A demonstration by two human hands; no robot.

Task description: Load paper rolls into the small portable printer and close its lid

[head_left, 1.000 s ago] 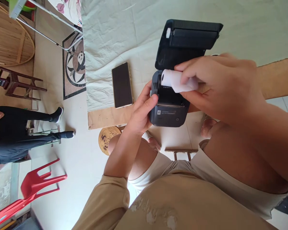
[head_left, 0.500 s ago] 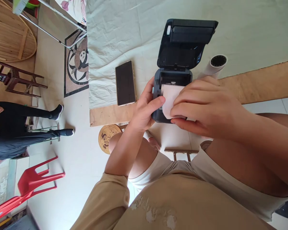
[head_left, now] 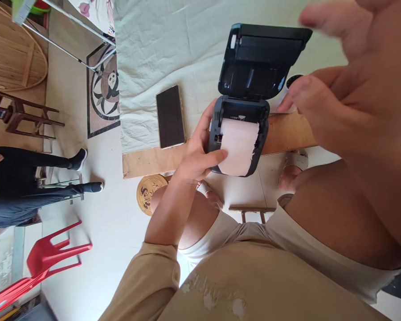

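The left hand point(head_left: 197, 156) grips the open printer point(head_left: 237, 133) at its nine o'clock side, thumb pinning the paper point(head_left: 239, 147) flat, while the right hand point(head_left: 347, 89) hovers open, empty, at two o'clock.

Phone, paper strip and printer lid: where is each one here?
Phone point(head_left: 170, 117): head view, middle of its dark screen.
Paper strip point(head_left: 238, 147): head view, middle of the white sheet lying over the printer's front.
Printer lid point(head_left: 259, 62): head view, inside of the raised flap.

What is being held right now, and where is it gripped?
The left hand grips the printer by its left side, thumb on the paper. The right hand holds nothing.
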